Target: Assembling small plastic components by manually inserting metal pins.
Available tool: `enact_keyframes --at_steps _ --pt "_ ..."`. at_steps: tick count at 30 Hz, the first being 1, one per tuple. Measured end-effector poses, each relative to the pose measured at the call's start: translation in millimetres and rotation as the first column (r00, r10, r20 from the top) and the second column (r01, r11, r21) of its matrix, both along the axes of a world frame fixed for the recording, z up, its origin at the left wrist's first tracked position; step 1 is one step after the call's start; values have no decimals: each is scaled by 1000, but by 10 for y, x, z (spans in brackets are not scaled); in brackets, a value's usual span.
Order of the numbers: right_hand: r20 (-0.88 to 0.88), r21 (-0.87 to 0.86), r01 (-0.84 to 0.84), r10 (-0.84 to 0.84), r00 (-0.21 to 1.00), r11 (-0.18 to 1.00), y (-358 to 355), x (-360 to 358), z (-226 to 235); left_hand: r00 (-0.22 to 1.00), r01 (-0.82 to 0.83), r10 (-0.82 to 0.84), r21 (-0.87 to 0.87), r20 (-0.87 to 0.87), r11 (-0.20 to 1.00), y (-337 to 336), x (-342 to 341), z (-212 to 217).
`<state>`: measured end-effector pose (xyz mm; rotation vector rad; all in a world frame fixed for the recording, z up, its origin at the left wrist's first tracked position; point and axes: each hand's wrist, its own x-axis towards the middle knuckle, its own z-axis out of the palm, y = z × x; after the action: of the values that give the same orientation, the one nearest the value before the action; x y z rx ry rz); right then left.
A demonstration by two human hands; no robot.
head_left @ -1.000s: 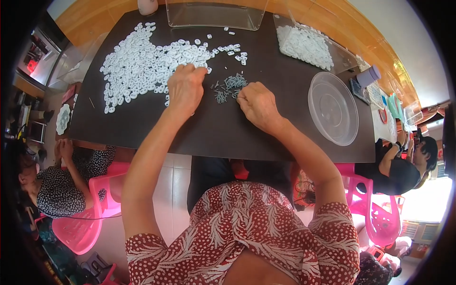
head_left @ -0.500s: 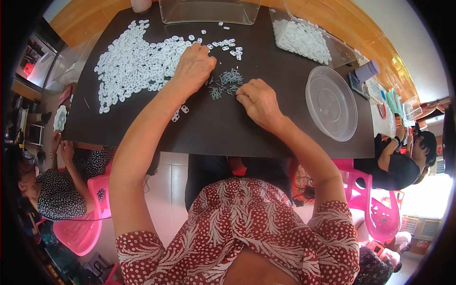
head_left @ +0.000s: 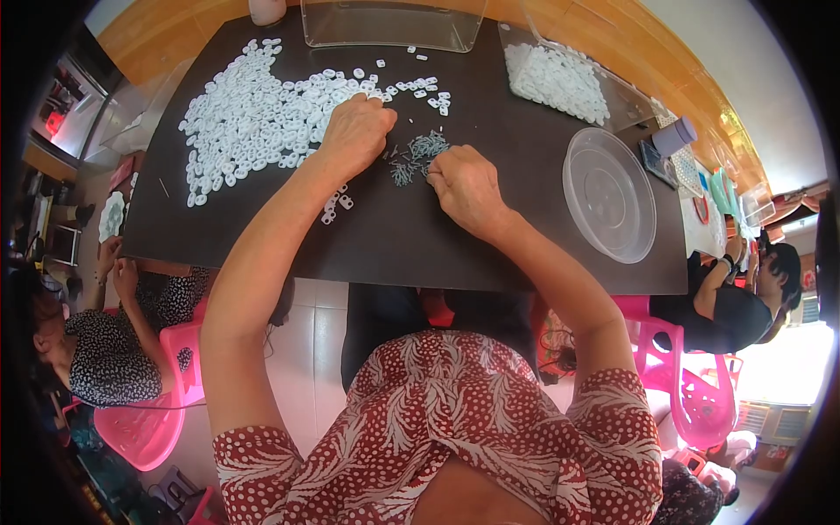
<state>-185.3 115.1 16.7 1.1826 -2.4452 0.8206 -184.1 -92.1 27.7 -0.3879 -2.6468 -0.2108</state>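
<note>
My left hand (head_left: 359, 133) is closed at the right edge of a broad spread of small white oval plastic pieces (head_left: 254, 122), its curled fingertips down among the pieces or just over them. Whatever those fingers hold is hidden. My right hand (head_left: 468, 188) is closed too, thumb and fingers pinched together at the right side of a small heap of grey screw-like pins (head_left: 423, 149). I cannot make out what is in that pinch. Beyond the heap lie several loose white pieces (head_left: 418, 85), and a few more white pieces (head_left: 337, 203) rest beside my left forearm.
A round clear plastic lid (head_left: 610, 195) lies on the dark table (head_left: 411, 254) at the right. Behind it sits a clear tray of white pieces (head_left: 560, 83). Another clear bin (head_left: 389, 26) stands at the far edge. People sit to the left and right.
My right hand has shifted slightly left, closer against the grey pins. My left hand has drawn back a little toward me, still closed. The view has tilted slightly.
</note>
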Motion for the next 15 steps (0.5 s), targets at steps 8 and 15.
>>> enact_keyframes --at_steps 8,15 --pt "18 16 -16 16 1000 1000 2 -2 -6 995 -41 38 30 96 999 33 -93 69" --pt "15 -71 -52 53 998 996 71 60 50 979 -79 89 -61 183 995 127 -129 173"
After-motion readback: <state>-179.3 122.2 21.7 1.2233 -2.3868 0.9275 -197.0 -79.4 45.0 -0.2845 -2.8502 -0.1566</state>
